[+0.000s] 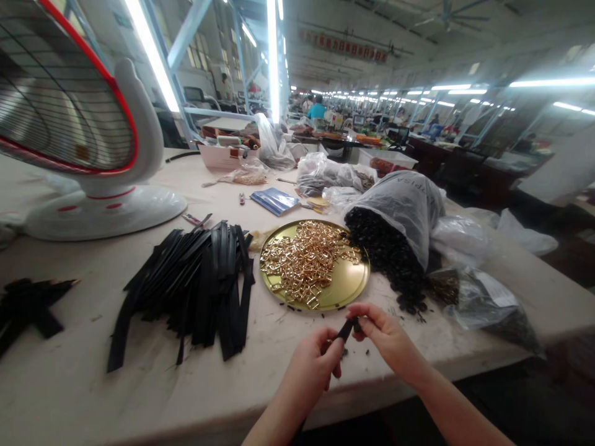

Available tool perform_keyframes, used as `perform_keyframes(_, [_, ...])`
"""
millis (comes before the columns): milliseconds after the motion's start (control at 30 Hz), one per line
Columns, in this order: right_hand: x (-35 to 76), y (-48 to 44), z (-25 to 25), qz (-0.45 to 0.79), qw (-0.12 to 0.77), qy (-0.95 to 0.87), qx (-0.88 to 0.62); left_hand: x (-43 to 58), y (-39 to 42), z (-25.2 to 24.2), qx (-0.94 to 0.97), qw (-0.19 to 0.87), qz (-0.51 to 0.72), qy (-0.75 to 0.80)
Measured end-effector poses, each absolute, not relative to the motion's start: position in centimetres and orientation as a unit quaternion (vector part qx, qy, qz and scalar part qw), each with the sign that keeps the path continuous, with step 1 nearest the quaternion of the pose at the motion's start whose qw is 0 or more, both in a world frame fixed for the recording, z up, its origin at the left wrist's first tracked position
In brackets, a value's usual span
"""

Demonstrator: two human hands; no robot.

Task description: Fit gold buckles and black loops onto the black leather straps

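My left hand (320, 356) is closed around a black strap (344, 330) near the table's front edge. At the strap's upper end, the fingers of my right hand (383, 339) pinch a small black piece (356, 324); its exact shape is too small to make out. Just beyond both hands lies a round gold tray (346, 288) heaped with gold metal buckles (304, 260). A pile of black straps (204, 282) is spread to the left of the tray. To its right, small black pieces (385, 254) spill from a translucent plastic bag (402, 201).
A white fan (111, 207) with a red rim stands at the left. Behind the tray are a blue packet (275, 201), plastic bags (325, 173) and a filled box (227, 158). Another clear bag (488, 303) lies at right. More black straps (30, 303) lie far left.
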State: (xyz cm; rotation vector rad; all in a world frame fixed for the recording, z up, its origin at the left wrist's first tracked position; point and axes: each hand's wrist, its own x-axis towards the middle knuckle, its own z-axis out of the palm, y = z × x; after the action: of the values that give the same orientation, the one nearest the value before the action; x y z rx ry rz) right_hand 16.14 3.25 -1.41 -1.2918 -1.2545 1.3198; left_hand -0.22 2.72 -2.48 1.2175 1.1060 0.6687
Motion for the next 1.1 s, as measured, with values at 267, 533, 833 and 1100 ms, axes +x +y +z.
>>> perform_keyframes(267, [15.2,3.8,-2.2,0.542,0.428,-0.475,-0.545,0.2,3.3,-3.2,0.603,0.492,0.312,0.546])
perform_keyframes(533, [16.1,4.2,-3.2,0.541,0.5,-0.432,-0.52,1.3,4.1,-3.8,0.472,0.65,0.301,0.513])
perform_keyframes(833, [17.7,3.4,-3.1,0.442,0.433,-0.581,-0.529,1.3,3.1,-3.8,0.548,0.607,0.238,0.524])
perform_keyframes(1100, [16.1,1.7,-2.4,0.604,0.548,-0.36,-0.453,2.2,1.3,-2.0,0.57,0.537,0.305,0.541])
